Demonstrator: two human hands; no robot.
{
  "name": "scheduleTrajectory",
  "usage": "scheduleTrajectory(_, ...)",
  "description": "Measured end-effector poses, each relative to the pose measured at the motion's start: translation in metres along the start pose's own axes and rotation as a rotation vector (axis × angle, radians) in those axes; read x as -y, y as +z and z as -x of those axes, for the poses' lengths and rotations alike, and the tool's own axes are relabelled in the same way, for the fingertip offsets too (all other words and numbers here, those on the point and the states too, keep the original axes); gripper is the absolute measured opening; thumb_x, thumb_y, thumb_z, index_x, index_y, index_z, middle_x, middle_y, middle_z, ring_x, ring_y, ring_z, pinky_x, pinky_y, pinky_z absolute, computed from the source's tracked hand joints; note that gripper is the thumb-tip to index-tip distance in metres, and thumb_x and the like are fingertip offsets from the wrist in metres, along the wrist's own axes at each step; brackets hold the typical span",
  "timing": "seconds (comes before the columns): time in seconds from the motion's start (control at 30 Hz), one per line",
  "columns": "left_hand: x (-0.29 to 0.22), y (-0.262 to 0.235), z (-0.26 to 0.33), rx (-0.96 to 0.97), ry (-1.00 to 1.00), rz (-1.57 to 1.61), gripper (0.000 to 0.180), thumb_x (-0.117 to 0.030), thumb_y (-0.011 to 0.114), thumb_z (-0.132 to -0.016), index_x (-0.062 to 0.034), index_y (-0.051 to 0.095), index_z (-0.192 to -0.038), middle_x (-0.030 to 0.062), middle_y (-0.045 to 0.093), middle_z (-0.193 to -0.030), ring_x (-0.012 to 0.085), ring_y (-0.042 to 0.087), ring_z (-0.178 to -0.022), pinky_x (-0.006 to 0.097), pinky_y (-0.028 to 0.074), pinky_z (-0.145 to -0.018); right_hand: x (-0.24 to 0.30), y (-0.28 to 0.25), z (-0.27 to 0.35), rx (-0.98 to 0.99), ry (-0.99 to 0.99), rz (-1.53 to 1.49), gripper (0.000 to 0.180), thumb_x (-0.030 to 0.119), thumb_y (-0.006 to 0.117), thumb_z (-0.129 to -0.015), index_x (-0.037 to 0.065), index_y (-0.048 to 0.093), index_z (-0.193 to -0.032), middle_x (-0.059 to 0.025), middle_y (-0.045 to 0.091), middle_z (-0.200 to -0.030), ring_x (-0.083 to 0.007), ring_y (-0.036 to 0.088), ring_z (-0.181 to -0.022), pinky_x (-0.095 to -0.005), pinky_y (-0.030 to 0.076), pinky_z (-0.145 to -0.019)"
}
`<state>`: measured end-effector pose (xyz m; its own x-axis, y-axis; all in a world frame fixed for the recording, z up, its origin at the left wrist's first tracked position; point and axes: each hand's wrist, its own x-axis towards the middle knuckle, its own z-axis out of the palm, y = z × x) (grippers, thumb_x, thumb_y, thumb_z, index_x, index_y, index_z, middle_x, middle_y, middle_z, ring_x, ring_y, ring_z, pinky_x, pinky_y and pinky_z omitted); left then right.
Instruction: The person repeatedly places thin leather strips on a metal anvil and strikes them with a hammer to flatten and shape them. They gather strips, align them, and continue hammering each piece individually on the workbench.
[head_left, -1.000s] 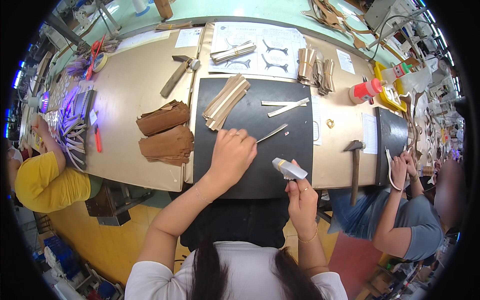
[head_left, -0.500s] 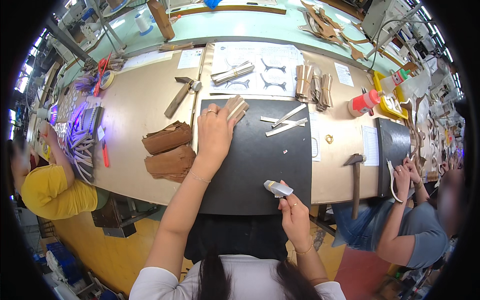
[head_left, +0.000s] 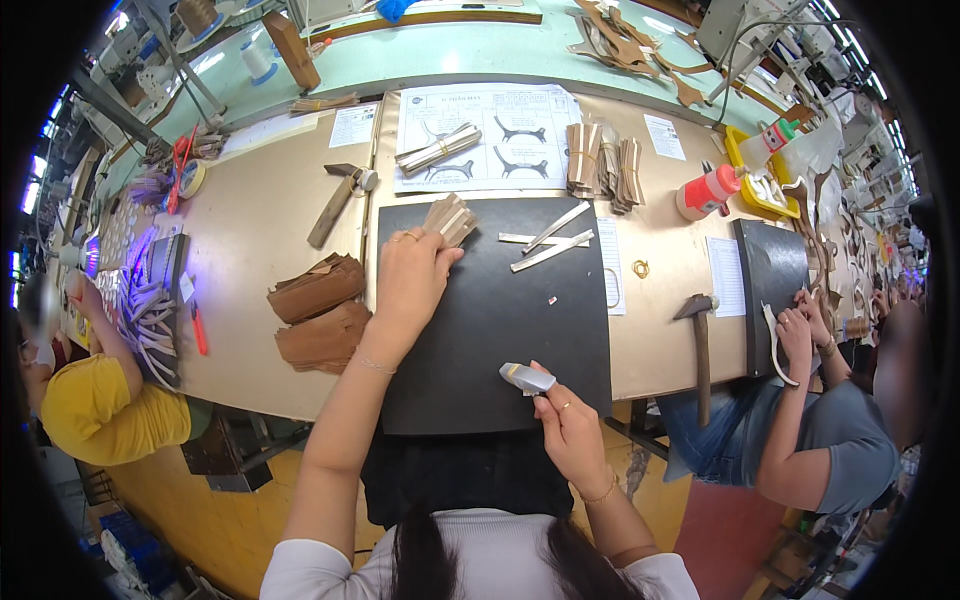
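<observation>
My left hand is closed on a bundle of tan and cream strips at the far left of the black mat. Its fingers cover the near end of the bundle. Close to the mat's front right, my right hand grips a silver-grey, block-headed tool with a yellowish band. Most of its handle is hidden in the fingers, so I cannot name its kind. Between the hands and farther back, several narrow white strips lie loose on the mat, with a small pale scrap nearer me.
Left of the mat are stacked brown leather pieces and a wooden-handled hammer. Behind it, a printed sheet carries a strip bundle. To the right are a red bottle, another hammer and a co-worker's hands.
The view has turned slightly, so the table sits a little farther left. Both hands keep their holds; the tool in my right hand has shifted slightly left over the mat.
</observation>
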<state>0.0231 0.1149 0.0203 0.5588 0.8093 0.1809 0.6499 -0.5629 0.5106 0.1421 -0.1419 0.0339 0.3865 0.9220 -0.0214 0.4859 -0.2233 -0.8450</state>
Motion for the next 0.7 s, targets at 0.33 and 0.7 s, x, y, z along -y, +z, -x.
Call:
scheduleTrajectory(0.33, -0.022, -0.035, 0.065, 0.510, -0.013, 0.398, 0.015, -0.014, 0.073, -0.091, 0.0000, 0.074, -0.097, 0.0185, 0.071, -0.115, 0.0340, 0.070, -0.086, 0.040, 0.055, -0.082, 0.002, -0.008, -0.003, -0.063, 0.077, -0.008, 0.040, 0.007, 0.059, -0.102, 0.010, 0.061, -0.142, -0.0171, 0.070, -0.095, -0.0303, 0.069, -0.077, -0.0358, 0.056, -0.073)
scheduleTrajectory(0.7, -0.048, -0.002, 0.103, 0.247, 0.089, 0.003, 0.031, -0.010, 0.069, -0.090, -0.0089, 0.074, -0.121, 0.0094, 0.066, -0.084, 0.0264, 0.065, -0.082, 0.039, 0.041, -0.079, 0.001, -0.007, -0.026, -0.033, -0.094, 0.366, 0.045, 0.016, 0.061, -0.102, 0.018, 0.057, -0.147, -0.0118, 0.062, -0.083, -0.0333, 0.064, -0.067, -0.0427, 0.052, -0.061)
